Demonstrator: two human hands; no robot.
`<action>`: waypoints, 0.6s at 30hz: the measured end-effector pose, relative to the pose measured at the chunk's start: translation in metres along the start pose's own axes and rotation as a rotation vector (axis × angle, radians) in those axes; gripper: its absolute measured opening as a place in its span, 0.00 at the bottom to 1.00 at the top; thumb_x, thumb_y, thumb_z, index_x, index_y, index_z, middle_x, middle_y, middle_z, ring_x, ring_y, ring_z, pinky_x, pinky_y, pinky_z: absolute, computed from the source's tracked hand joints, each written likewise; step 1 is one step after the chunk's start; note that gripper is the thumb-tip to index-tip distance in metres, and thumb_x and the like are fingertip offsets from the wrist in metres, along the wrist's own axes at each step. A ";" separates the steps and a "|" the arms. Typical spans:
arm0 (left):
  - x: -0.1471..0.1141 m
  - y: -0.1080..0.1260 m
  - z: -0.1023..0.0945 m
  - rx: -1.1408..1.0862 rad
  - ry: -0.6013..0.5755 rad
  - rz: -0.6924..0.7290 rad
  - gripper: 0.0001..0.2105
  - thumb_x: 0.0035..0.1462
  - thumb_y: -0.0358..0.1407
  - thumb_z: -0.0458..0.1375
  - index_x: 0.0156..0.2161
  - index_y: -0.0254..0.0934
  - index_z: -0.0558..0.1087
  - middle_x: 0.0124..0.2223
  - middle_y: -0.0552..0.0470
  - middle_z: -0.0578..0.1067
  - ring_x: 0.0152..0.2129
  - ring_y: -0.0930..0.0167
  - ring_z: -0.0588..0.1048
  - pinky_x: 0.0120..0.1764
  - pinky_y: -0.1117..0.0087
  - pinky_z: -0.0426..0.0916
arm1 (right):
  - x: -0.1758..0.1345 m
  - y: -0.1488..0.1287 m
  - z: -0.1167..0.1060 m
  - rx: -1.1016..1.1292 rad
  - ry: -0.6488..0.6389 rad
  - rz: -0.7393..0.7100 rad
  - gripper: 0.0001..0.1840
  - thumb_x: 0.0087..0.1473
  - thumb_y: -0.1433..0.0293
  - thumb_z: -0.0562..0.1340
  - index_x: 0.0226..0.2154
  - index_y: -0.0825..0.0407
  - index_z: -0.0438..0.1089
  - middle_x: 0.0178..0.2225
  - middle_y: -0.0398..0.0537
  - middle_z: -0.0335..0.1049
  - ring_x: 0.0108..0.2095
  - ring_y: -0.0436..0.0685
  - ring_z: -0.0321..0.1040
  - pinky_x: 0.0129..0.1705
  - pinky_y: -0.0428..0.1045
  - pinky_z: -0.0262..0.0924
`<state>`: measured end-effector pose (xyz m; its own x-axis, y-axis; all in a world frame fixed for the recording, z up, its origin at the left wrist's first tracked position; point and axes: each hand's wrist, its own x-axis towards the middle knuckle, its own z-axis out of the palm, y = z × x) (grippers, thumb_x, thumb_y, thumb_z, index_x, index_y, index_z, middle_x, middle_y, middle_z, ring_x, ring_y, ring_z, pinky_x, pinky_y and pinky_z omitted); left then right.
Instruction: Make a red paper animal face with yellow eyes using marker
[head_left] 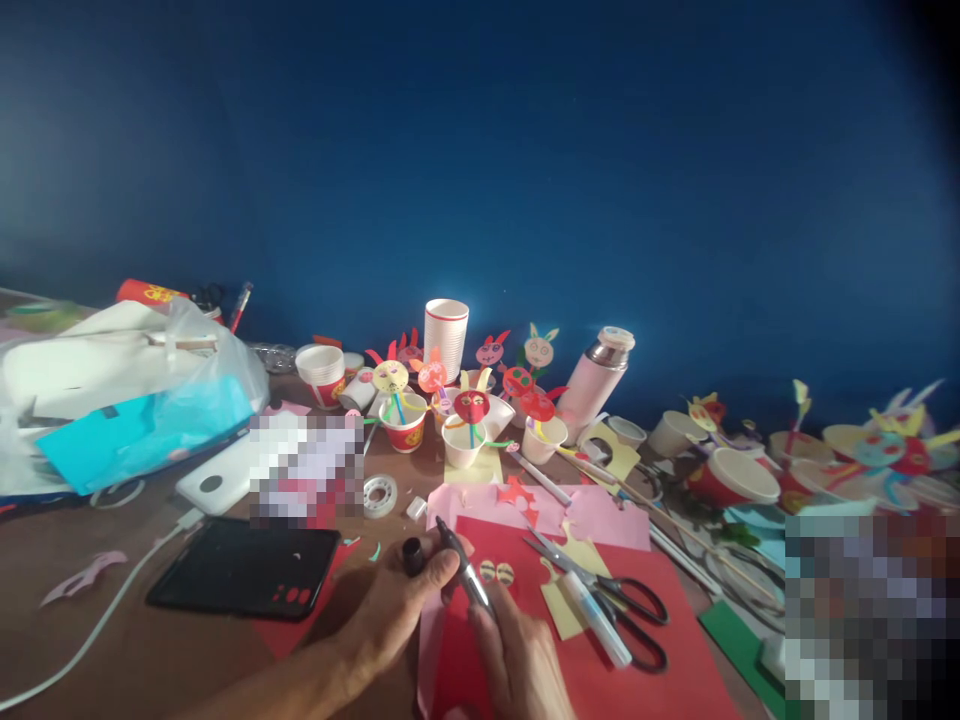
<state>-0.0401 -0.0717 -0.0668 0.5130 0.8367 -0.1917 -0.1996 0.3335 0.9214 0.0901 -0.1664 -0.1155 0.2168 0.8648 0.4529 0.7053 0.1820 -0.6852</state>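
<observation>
My right hand (521, 640) grips a black and grey marker pen (471, 582), its dark tip pointing up and away. Close beside it, my left hand (401, 595) is closed on a black pen cap (412, 556), apart from the pen. Both hands are over red paper (645, 690) with pink paper (615, 522) under its far edge. Just past my right hand lie two small round paper pieces with dark marks (496, 572). Black-handled scissors (637, 610) and a white glue tube (596, 618) rest on yellow paper scraps to the right.
Paper cups with paper figures (465, 440) line the back, near a pink thermos (596, 385) and a stack of cups (446, 340). On the left are a phone case (244, 570), a white power bank with cable (240, 470) and a plastic bag (240, 370). A tape roll (379, 495) lies mid-table.
</observation>
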 end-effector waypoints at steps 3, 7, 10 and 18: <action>0.000 -0.001 0.000 0.038 -0.018 0.041 0.24 0.43 0.55 0.68 0.32 0.32 0.79 0.21 0.54 0.68 0.22 0.73 0.64 0.28 0.72 0.59 | -0.001 0.004 0.004 -0.186 0.055 -0.090 0.18 0.66 0.60 0.47 0.38 0.49 0.67 0.16 0.43 0.69 0.12 0.54 0.66 0.15 0.46 0.51; 0.000 0.000 0.001 0.061 -0.011 0.038 0.24 0.44 0.55 0.67 0.33 0.32 0.79 0.21 0.53 0.69 0.21 0.72 0.65 0.28 0.72 0.60 | 0.002 -0.001 0.003 -0.314 0.062 -0.117 0.18 0.67 0.61 0.44 0.40 0.51 0.65 0.15 0.42 0.68 0.12 0.57 0.67 0.14 0.47 0.52; 0.001 0.002 0.001 0.066 0.007 0.020 0.24 0.42 0.55 0.68 0.32 0.32 0.80 0.22 0.53 0.70 0.21 0.72 0.66 0.28 0.72 0.61 | 0.007 -0.005 0.002 -0.373 0.096 -0.142 0.19 0.68 0.61 0.42 0.39 0.52 0.63 0.14 0.42 0.67 0.11 0.57 0.67 0.14 0.47 0.51; 0.003 -0.007 0.001 -0.077 0.096 -0.101 0.23 0.39 0.50 0.71 0.35 0.33 0.79 0.25 0.52 0.73 0.23 0.71 0.69 0.29 0.71 0.64 | 0.004 0.005 0.001 -0.113 0.067 -0.080 0.16 0.67 0.61 0.47 0.42 0.50 0.66 0.21 0.45 0.73 0.18 0.56 0.72 0.20 0.45 0.61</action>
<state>-0.0366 -0.0716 -0.0733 0.4521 0.8338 -0.3167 -0.2169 0.4472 0.8678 0.0940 -0.1617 -0.1178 0.1982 0.8159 0.5431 0.7928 0.1923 -0.5783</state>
